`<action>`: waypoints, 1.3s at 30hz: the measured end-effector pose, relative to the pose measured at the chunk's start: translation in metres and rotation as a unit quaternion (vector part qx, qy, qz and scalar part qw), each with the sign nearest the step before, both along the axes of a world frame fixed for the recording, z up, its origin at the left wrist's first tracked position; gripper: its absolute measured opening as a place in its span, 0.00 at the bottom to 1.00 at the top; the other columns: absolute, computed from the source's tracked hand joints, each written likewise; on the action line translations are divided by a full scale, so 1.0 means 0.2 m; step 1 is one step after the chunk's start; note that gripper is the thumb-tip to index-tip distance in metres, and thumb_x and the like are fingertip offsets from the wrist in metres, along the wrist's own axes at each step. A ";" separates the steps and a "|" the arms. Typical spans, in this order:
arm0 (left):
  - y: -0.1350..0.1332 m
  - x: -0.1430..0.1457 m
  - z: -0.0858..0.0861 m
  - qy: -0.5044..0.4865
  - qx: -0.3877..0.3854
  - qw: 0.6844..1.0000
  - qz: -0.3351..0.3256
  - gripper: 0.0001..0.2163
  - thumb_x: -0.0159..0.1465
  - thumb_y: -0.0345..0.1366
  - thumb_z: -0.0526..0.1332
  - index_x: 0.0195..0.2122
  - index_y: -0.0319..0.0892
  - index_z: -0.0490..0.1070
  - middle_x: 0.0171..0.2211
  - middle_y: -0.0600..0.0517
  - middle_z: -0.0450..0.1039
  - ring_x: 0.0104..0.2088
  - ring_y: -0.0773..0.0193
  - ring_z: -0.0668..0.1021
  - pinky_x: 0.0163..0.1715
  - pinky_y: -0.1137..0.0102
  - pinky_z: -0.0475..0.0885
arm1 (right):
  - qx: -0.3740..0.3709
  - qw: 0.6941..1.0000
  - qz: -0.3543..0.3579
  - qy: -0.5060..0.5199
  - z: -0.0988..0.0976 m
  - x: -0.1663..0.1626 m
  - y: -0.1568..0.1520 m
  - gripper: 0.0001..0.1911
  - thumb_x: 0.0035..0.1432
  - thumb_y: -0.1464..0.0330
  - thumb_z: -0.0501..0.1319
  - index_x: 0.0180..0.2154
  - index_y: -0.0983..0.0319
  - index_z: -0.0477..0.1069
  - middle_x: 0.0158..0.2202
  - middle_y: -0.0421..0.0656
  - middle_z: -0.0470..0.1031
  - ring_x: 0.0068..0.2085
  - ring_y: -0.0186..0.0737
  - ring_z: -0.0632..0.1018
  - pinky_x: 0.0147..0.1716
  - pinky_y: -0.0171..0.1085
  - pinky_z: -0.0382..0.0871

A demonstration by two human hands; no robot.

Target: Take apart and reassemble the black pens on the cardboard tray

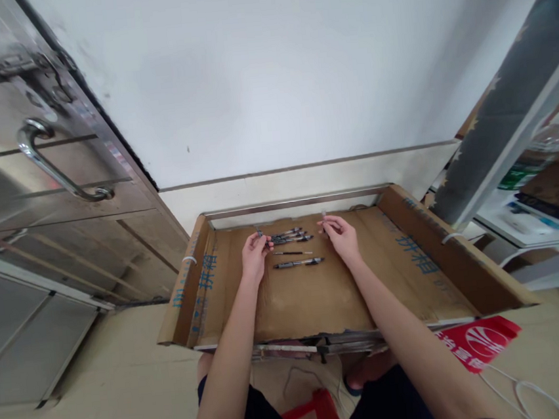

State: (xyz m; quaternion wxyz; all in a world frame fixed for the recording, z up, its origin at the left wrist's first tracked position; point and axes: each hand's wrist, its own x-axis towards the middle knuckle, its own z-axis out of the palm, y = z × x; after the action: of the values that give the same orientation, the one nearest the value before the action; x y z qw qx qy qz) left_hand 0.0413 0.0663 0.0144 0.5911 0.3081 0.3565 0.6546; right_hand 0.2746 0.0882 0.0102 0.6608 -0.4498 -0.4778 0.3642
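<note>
My left hand (pixel 255 254) is pinched around a small dark pen part (pixel 260 233), whose tip sticks up past the fingers. Between the thumb and fingers of my right hand (pixel 342 235) is a small clear pen part (pixel 323 214); its exact shape is too small to tell. Several black-and-clear pens (pixel 292 235) lie in a bunch just right of my left hand. In front of them lies a thin dark refill (pixel 291 253). Closer to me, one pen (pixel 298 262) rests sideways on the cardboard between my two hands.
The cardboard tray (pixel 313 305) has raised side walls and stands against a white wall (pixel 271 72). A metal door with a handle (pixel 63 174) is at left. A shelf (pixel 533 224) with a bottle stands at right. A red sheet (pixel 485 341) hangs below the tray.
</note>
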 end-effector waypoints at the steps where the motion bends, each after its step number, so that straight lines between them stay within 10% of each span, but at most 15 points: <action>1: 0.00 0.00 0.00 0.003 -0.002 1.000 0.000 0.15 0.52 0.35 0.68 0.37 0.39 0.65 0.30 0.51 0.75 0.27 0.69 0.76 0.30 0.72 0.69 | 0.001 1.000 -0.005 -0.012 -0.01 0.01 0.00 0.18 0.48 0.57 0.64 0.37 0.61 0.69 0.34 0.46 0.78 0.29 0.38 0.77 0.34 0.41 0.71; 13: 0.01 -0.01 -0.01 0.019 -0.008 1.000 -0.015 0.14 0.53 0.36 0.67 0.36 0.40 0.64 0.26 0.51 0.74 0.22 0.71 0.73 0.20 0.77 0.59 | -0.018 0.999 -0.014 -0.027 -0.04 -0.02 -0.07 0.16 0.49 0.57 0.61 0.36 0.60 0.66 0.31 0.44 0.77 0.25 0.37 0.76 0.32 0.40 0.71; 23: 0.03 -0.17 0.02 0.021 -0.028 0.979 -0.198 0.11 0.55 0.37 0.65 0.35 0.39 0.68 0.22 0.54 0.68 0.19 0.74 0.66 0.17 0.78 0.56 | -0.020 0.999 -0.008 -0.024 -0.05 -0.01 -0.08 0.17 0.49 0.57 0.61 0.37 0.60 0.65 0.29 0.42 0.76 0.24 0.36 0.75 0.30 0.38 0.70; 33: 0.06 -0.21 -0.02 0.176 0.044 0.979 0.097 0.09 0.56 0.38 0.62 0.36 0.42 0.66 0.18 0.58 0.67 0.15 0.75 0.64 0.16 0.79 0.54 | -0.024 0.999 -0.001 -0.043 -0.04 -0.02 -0.09 0.15 0.50 0.58 0.60 0.37 0.60 0.65 0.28 0.41 0.74 0.24 0.36 0.74 0.29 0.38 0.69; 39: 0.05 -0.19 -0.05 0.281 0.058 0.951 0.118 0.09 0.57 0.37 0.59 0.38 0.43 0.65 0.19 0.58 0.67 0.17 0.73 0.66 0.18 0.78 0.58 | -0.021 0.998 -0.014 -0.058 -0.04 -0.02 -0.09 0.14 0.51 0.59 0.59 0.36 0.60 0.65 0.27 0.41 0.73 0.23 0.36 0.73 0.27 0.37 0.67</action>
State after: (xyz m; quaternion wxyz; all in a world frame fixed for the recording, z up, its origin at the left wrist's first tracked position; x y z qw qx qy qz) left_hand 0.0029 0.0772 0.0040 0.3673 0.4689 0.5034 0.6260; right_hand 0.2710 0.0697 0.0016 0.6276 -0.4906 -0.5014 0.3377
